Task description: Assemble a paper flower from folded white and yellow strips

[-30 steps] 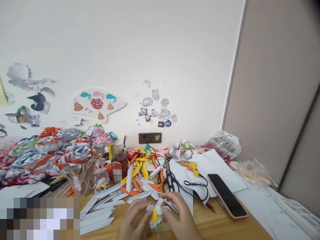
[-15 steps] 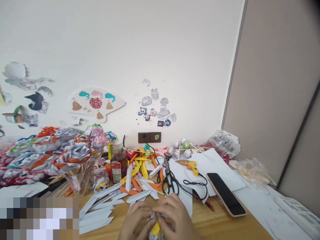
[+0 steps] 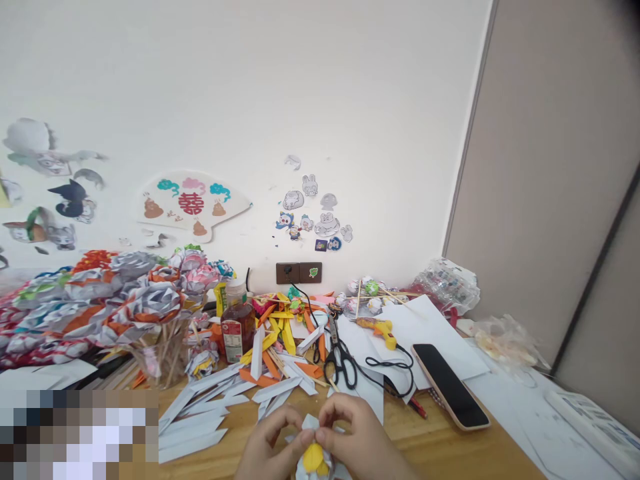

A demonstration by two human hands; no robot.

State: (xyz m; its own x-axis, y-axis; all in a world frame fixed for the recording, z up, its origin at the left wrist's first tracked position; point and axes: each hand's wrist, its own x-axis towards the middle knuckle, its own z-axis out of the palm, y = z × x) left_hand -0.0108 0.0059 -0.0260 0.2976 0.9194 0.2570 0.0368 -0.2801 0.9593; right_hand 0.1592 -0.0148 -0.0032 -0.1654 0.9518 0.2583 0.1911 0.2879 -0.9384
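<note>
Right, biggest first: the wooden surface (image 3: pixel 440 453) runs across the bottom of the view, crowded from end to end. On its left sits a big heap of paper flowers (image 3: pixel 100 307) in white, orange and red, some standing on sticks in a clear cup (image 3: pixel 163 360). Toward the right, white sheets (image 3: pixel 430 327) lie spread out, with a black phone (image 3: pixel 449 385) resting face up on their near edge. A brown bottle (image 3: pixel 238 328) stands just beside the flowers. Between bottle and sheets there's a scatter of folded paper strips (image 3: pixel 270 360), white, yellow and orange, fanning toward the near edge. Black scissors (image 3: pixel 341 357) lie among them, and a yellow glue gun (image 3: pixel 380 329) rests on the sheets with its black cord looping toward the phone.

Down at the near edge, both hands meet over the surface. The left hand (image 3: pixel 267 450) and the right hand (image 3: pixel 357 443) each pinch a small paper flower (image 3: pixel 313 453), white petals around a yellow centre, fingertips closed on its top from either side. That flower sits right between the two hands, in front of the strips, low and centre in the view.
</note>
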